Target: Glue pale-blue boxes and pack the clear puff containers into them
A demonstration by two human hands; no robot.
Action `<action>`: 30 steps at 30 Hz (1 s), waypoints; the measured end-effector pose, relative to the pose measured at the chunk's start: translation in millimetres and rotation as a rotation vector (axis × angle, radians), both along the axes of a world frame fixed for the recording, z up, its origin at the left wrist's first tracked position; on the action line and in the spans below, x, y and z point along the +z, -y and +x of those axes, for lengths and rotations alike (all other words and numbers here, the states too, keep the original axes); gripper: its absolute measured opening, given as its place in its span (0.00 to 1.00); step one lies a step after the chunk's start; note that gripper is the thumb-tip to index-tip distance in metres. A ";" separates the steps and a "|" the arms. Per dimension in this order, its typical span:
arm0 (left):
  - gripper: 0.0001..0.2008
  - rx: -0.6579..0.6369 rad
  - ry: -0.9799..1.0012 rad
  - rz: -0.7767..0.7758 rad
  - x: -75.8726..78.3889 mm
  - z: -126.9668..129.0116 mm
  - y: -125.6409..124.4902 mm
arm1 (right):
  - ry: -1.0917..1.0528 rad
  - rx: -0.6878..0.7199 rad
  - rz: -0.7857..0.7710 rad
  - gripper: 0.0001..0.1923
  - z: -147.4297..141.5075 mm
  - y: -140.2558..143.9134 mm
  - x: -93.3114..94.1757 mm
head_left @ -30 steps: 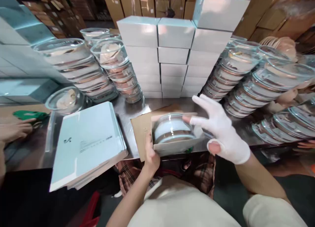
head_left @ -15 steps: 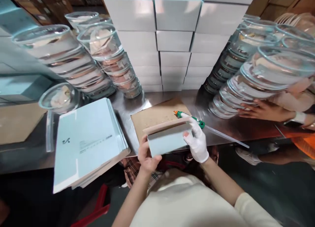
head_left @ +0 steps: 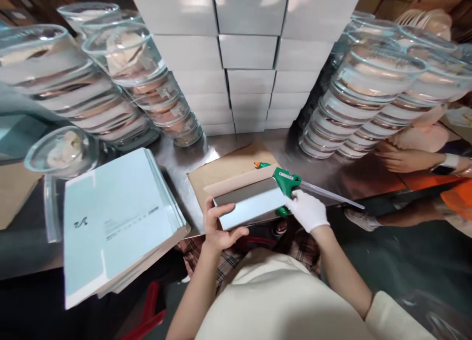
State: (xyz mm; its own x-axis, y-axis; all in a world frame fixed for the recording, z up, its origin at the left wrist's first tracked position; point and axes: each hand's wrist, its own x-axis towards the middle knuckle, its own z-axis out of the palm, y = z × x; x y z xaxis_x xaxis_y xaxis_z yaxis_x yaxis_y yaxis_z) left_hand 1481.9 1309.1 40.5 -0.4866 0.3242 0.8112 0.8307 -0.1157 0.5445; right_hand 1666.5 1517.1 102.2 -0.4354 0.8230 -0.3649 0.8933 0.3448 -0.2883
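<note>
My left hand [head_left: 217, 227] grips the box [head_left: 250, 207] at its near left corner, thumb on the front face, holding it on the cardboard [head_left: 224, 170] at the table's [head_left: 177, 163] edge. My gloved right hand [head_left: 308, 210] is closed around the green glue gun [head_left: 285, 183], nozzle over the raised flap. I judge a thin bead along the flap edge is best, with the box held square and my fingers away from the tip.

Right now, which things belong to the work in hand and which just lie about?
In hand:
left hand gripping pale box
gloved right hand gripping green glue gun
cardboard sheet

Lying about:
flat box blanks
stacked glass bowls
stacked white boxes
</note>
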 end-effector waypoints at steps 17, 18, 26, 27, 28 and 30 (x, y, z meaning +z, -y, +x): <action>0.18 0.072 0.738 -0.162 17.9 56.5 17.6 | -1.183 -0.385 -0.307 0.25 -2.1 6.9 -5.6; 0.19 0.059 0.763 -0.170 17.9 58.0 12.9 | -1.283 -0.354 -0.296 0.26 -0.2 8.9 5.0; 0.17 0.003 0.719 -0.205 33.2 65.5 -8.6 | -1.046 0.026 -0.347 0.10 36.6 38.0 26.1; 0.17 0.004 0.706 -0.205 34.4 66.6 -9.9 | -1.027 0.075 -0.268 0.11 39.2 44.2 22.2; 0.17 0.002 0.692 -0.206 35.4 67.6 -10.9 | -1.011 0.143 -0.200 0.11 40.3 50.0 19.0; 0.16 -0.008 0.664 -0.205 37.1 69.5 -12.2 | -0.995 0.280 -0.098 0.08 38.3 59.4 15.7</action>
State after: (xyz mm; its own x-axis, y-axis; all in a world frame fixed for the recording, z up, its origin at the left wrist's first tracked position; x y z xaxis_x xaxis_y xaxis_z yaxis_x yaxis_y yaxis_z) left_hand 1551.4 1321.3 77.6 -0.8559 0.4446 0.2643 0.3135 0.0396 0.9488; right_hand 1704.8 1457.7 117.9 -0.7473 0.6322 0.2046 0.1274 0.4385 -0.8896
